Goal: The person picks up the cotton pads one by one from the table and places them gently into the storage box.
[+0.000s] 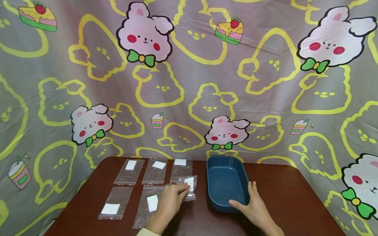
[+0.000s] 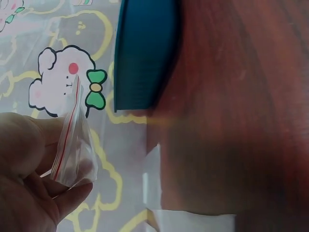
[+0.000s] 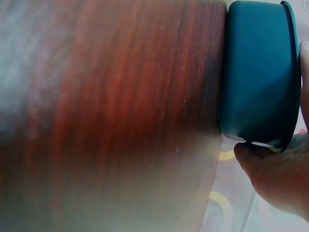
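My left hand [image 1: 170,200] pinches a small clear zip bag [image 1: 191,193] with a white piece inside, just left of the dark blue rectangular tub. In the left wrist view, the bag [image 2: 77,162] shows a red line along its seal, between thumb and fingers. At its near right corner, the open-topped tub [image 1: 222,207] is gripped by my right hand [image 1: 257,207], thumb over the rim and fingers along the outer side. The right wrist view shows the outer wall of the tub [image 3: 260,72] beside the thumb.
Several flat clear zip bags lie left on the brown table [image 1: 294,198], including a back left bag [image 1: 122,176] and a front left bag [image 1: 121,200], each with a white piece. A patterned curtain [image 1: 187,76] hangs behind the table and at both sides.
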The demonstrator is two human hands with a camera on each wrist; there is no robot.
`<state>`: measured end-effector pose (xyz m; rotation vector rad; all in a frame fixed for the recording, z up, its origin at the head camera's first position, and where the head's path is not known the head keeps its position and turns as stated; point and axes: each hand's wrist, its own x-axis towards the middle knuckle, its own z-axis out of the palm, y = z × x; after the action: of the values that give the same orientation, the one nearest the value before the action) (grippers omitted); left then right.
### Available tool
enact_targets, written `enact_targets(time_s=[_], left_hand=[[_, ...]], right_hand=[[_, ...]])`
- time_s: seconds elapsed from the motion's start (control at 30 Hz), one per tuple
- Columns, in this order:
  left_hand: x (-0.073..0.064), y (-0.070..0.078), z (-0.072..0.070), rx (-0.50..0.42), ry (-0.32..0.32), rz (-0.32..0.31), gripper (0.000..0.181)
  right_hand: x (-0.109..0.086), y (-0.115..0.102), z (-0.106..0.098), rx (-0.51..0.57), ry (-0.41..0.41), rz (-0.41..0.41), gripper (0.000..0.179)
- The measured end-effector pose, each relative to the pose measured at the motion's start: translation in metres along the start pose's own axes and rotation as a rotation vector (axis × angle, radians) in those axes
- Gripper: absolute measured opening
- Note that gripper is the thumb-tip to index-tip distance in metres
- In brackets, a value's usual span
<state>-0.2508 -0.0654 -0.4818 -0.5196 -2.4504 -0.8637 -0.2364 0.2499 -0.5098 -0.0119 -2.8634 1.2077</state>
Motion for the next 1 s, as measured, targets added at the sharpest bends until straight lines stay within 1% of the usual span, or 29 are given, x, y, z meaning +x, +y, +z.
enact_targets(time_s=[0.23, 0.53, 0.67, 0.83, 1.0], left_hand=[[0.007, 0.004, -0.003, 0.010, 0.024, -0.003, 0.013], [0.010, 0.008, -0.001, 0.031, 0.028, -0.016, 0.014], [0.011, 0.011, 0.002, 0.013, 0.031, -0.018, 0.015], [0.015, 0.017, 0.010, -0.029, 0.031, 0.018, 0.015], [0.017, 0.025, 0.016, -0.013, 0.029, 0.039, 0.014]], right_hand=[[0.000, 0.000, 0.001, -0.001, 0.000, -0.001, 0.122], [0.000, 0.001, 0.001, 0.001, 0.005, -0.004, 0.122], [0.001, 0.001, 0.001, 0.005, 0.010, -0.006, 0.122], [0.001, 0.001, 0.000, -0.002, 0.007, 0.006, 0.123], [0.001, 0.001, 0.001, 0.001, 0.008, 0.010, 0.123]])
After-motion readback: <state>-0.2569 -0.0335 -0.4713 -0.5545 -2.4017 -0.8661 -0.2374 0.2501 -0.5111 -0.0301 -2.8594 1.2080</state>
